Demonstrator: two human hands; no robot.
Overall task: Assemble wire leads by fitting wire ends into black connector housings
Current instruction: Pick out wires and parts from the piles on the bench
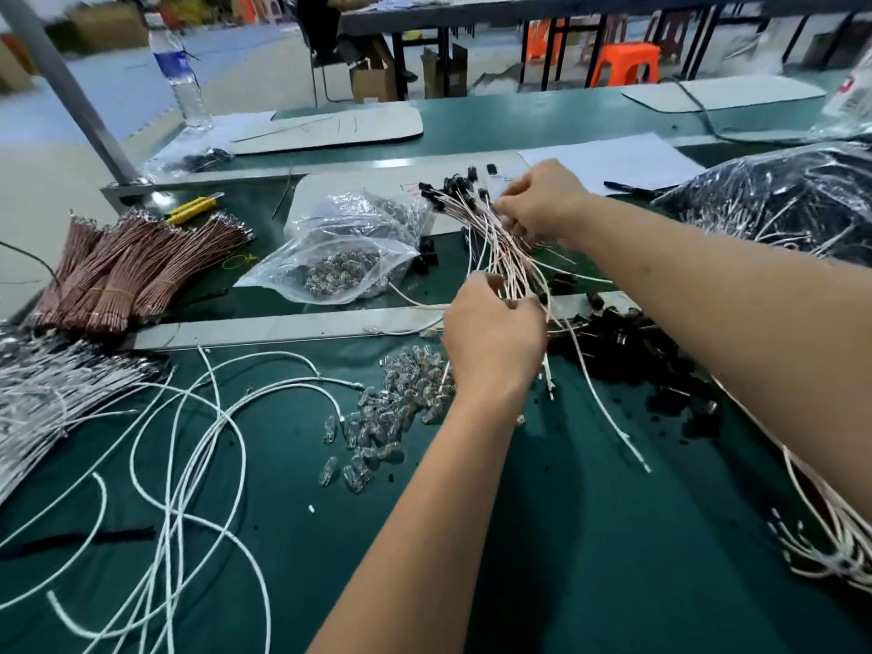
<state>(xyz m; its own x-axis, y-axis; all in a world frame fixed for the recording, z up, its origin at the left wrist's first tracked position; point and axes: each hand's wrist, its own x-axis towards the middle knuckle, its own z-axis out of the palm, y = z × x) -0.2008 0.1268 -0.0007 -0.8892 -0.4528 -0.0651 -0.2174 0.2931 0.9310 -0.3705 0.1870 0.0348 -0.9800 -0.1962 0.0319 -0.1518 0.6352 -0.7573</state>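
A bundle of thin pale wire leads (pixel 507 257), fitted at its far end with small black connector housings (pixel 450 188), is held above a green work mat (pixel 542 535) by two bare hands. The lower part of the bundle is gripped by the left hand (pixel 493 335), whose fingers are curled round the wires; the upper part, just below the housings, is pinched by the curled fingers of the right hand (pixel 542 200). A heap of loose black connector housings (pixel 637 351) is seen on the mat to the right of the left hand, and a scatter of small clear glass bulbs (pixel 382 417) lies to its left. Long white cords (pixel 188 441) are spread over the near left of the mat. Behind these, banded bundles of reddish-brown wires (pixel 122 271) are laid beside a clear plastic bag of small parts (pixel 339 247). A large clear bag of dark assembled leads (pixel 783 195) rests at the far right, and a clear plastic water bottle (pixel 181 73) stands at the far left.
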